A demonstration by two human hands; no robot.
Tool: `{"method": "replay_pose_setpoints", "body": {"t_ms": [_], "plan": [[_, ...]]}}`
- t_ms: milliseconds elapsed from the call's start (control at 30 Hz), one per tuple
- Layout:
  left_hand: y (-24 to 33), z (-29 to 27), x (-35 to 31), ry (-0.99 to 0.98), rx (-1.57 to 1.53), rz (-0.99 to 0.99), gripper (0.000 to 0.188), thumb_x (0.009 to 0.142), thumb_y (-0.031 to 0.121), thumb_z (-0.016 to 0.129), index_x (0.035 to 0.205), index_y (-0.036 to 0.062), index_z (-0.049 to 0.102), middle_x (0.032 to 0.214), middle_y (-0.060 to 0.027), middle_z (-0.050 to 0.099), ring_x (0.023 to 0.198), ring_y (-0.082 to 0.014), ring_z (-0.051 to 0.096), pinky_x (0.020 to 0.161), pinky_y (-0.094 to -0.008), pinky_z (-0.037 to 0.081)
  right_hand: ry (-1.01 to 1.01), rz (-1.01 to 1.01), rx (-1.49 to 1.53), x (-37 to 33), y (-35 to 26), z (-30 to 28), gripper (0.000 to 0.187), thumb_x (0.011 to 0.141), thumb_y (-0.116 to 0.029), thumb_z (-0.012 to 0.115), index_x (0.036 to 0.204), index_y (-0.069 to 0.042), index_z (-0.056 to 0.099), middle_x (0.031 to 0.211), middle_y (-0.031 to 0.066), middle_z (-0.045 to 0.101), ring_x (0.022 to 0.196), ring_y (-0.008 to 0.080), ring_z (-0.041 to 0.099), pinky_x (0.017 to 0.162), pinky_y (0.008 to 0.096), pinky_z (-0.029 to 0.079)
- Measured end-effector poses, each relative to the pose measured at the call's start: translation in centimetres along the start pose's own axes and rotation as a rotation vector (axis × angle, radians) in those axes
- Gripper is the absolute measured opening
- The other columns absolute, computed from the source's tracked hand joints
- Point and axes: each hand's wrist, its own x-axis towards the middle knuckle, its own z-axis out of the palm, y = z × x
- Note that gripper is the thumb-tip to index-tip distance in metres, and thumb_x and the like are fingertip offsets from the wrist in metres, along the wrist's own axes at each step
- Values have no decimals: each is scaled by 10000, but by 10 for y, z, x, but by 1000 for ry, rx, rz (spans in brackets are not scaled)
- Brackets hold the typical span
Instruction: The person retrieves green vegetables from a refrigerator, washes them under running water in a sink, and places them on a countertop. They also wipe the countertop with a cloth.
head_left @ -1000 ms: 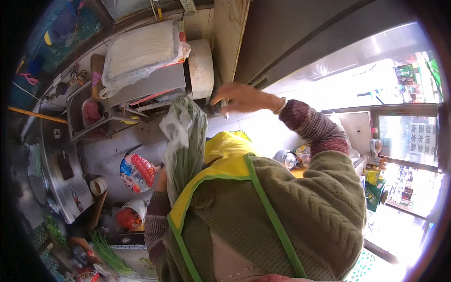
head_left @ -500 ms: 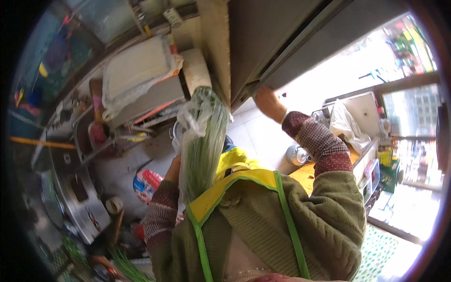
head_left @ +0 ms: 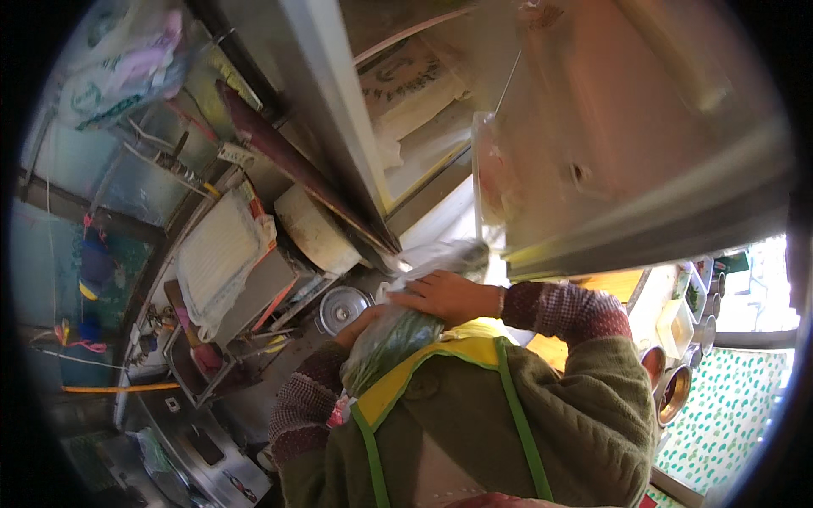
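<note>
A clear plastic bag of chives (head_left: 385, 345), long thin green stalks, lies tilted across the front of my yellow apron. My left hand (head_left: 359, 326) grips it from the left side, its fingers partly hidden by the plastic. Over the top of the bag my right hand (head_left: 450, 298) is laid, fingers curved round it. The bag's far end points into the opening of a refrigerator, whose door (head_left: 627, 152) stands wide at the right. Wrapped packages (head_left: 411, 85) sit on a shelf inside.
A lidded metal pot (head_left: 343, 310) stands beyond my left hand. Farther left are a white tray (head_left: 218, 258) on a box and a steel stove (head_left: 203, 444). Metal pots (head_left: 673, 395) line the right side beside a green-spotted cloth (head_left: 720, 415).
The refrigerator door has swung open to the right. My right hand has left its edge and moved onto the bag of chives, which now tilts forward toward the opening.
</note>
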Motion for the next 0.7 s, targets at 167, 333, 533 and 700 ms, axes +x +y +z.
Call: {"method": "replay_pose_setpoints", "body": {"t_ms": [167, 333, 533, 700], "plan": [[56, 26, 76, 16, -62, 95, 950, 882, 798, 368, 1367, -4, 521, 1082, -183, 663, 816, -292, 682, 743, -375, 563, 181, 346, 581, -65, 59, -17, 870, 658, -313, 889, 1409, -105, 503, 1154, 181, 684, 1095, 350, 662, 958, 433, 505], [109, 53, 121, -214, 16, 266, 1013, 887, 851, 295, 1350, -16, 539, 1036, -182, 675, 816, -293, 691, 724, -365, 559, 570, 462, 1146, -71, 109, -84, 805, 685, -143, 876, 1385, 13, 510, 1235, 110, 679, 1149, 217, 632, 1040, 371, 464], [115, 84, 122, -22, -5, 602, 910, 977, 745, 242, 1409, -15, 496, 1045, -160, 666, 892, -234, 614, 790, -355, 474, 649, 316, 1755, -39, 147, -197, 498, 832, -141, 760, 1273, 27, 603, 1167, 116, 699, 1037, 186, 679, 935, 346, 544], [85, 98, 99, 55, -16, 647, 775, 1031, 637, 294, 1419, -6, 484, 1068, -119, 677, 917, -219, 615, 835, -361, 483, 495, 159, 1955, 29, 169, -260, 425, 891, -162, 703, 1257, 26, 597, 1141, 122, 700, 996, 199, 700, 884, 353, 582]]}}
